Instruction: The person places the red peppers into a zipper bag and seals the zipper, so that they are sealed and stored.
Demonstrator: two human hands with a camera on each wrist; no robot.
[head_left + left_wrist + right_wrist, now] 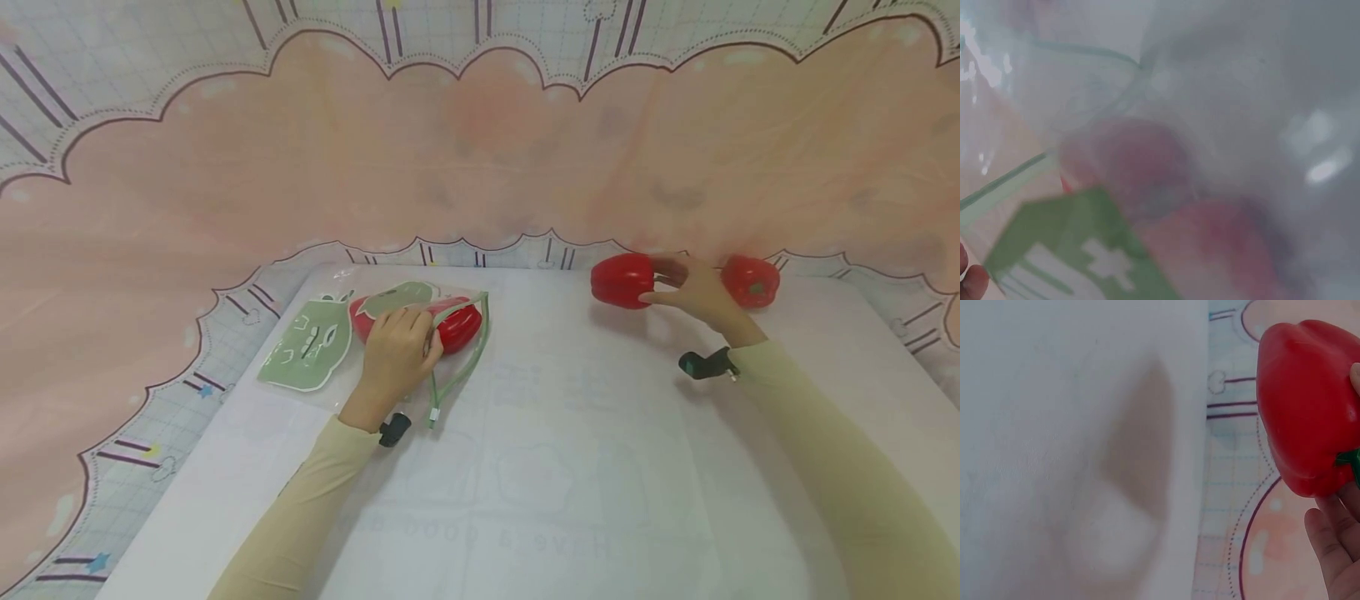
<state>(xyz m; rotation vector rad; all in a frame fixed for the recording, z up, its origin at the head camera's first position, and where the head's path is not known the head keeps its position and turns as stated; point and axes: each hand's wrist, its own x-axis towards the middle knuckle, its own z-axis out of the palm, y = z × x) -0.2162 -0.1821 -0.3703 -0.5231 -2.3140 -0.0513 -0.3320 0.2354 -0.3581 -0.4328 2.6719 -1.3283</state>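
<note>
In the head view my left hand [397, 354] grips the edge of a clear plastic drawstring bag [311, 346] with green print. Red bell peppers [459, 327] lie inside it, showing blurred through the plastic [1241, 94] in the left wrist view. Fingertips [974, 282] of that hand appear at the lower left there. My right hand [701, 296] holds another red bell pepper [621, 281] by its stem end, raised over the far edge of the table. The right wrist view shows this pepper [1310, 406] with its green stem and fingers around it.
One more red bell pepper [752, 282] sits at the far right, just beyond my right wrist. The bag's green cord [480, 350] trails onto the white table [570, 467]. A patterned peach cloth [480, 167] rises behind the table.
</note>
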